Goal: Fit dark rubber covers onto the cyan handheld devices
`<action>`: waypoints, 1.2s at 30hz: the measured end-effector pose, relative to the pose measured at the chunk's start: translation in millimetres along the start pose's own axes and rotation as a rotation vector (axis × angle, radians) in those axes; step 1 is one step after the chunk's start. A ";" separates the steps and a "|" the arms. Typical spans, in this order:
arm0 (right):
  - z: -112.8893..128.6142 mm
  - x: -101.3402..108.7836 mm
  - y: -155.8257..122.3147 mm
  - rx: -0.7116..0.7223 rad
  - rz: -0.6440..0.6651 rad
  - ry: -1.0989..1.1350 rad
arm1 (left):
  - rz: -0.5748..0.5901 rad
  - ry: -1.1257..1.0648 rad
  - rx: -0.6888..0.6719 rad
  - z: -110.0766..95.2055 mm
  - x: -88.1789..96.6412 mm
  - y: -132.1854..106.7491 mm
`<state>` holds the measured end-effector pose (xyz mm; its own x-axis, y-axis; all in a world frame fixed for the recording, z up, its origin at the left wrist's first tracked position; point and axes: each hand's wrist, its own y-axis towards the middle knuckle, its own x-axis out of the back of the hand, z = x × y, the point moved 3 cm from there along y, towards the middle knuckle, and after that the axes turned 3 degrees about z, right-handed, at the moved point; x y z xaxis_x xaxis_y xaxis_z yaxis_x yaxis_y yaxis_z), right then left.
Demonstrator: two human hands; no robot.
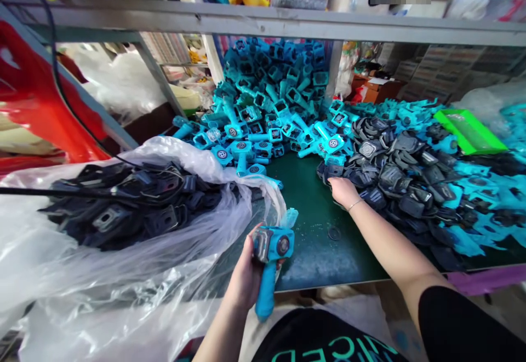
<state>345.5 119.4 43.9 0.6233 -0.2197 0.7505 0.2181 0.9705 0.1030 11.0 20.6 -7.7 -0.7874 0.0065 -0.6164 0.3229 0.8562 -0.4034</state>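
Observation:
My left hand [248, 277] is wrapped around a blue toy hammer [269, 282] near the table's front edge. The hammer's handle points down, a round dark emblem marks its head, and a black-and-grey part covers the left side. A clear blue piece sticks up at its top. Out to the right, my right hand [344, 192] is closed at the near-left edge of a heap of black plastic parts [394, 159]. Its fingertips pinch one black plastic part [332, 171], though they are partly hidden.
Blue hammer bodies [271, 99] are piled high at the back. On the left, a clear plastic bag [205, 236] holds black parts [123, 203]. A black ring [334, 233] lies on the green table [304, 192]. A green tray [470, 132] sits right, and a shelf beam [263, 19] crosses above.

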 end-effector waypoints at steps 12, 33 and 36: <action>71.4 -29.0 -126.0 0.112 0.347 0.615 | -0.009 -0.251 0.078 -4.6 -11.0 15.9; 122.6 -37.8 -160.3 0.963 -0.110 0.078 | 0.018 0.113 -0.158 0.1 -33.7 2.5; 122.2 -42.0 -162.2 0.980 -0.109 0.009 | 0.121 0.160 -0.336 3.7 -38.1 -3.0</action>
<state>192.1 -16.6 75.5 0.6430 -0.3098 0.7005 -0.4416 0.5973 0.6695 42.0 15.9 14.5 -0.8345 0.1758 -0.5222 0.2494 0.9656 -0.0735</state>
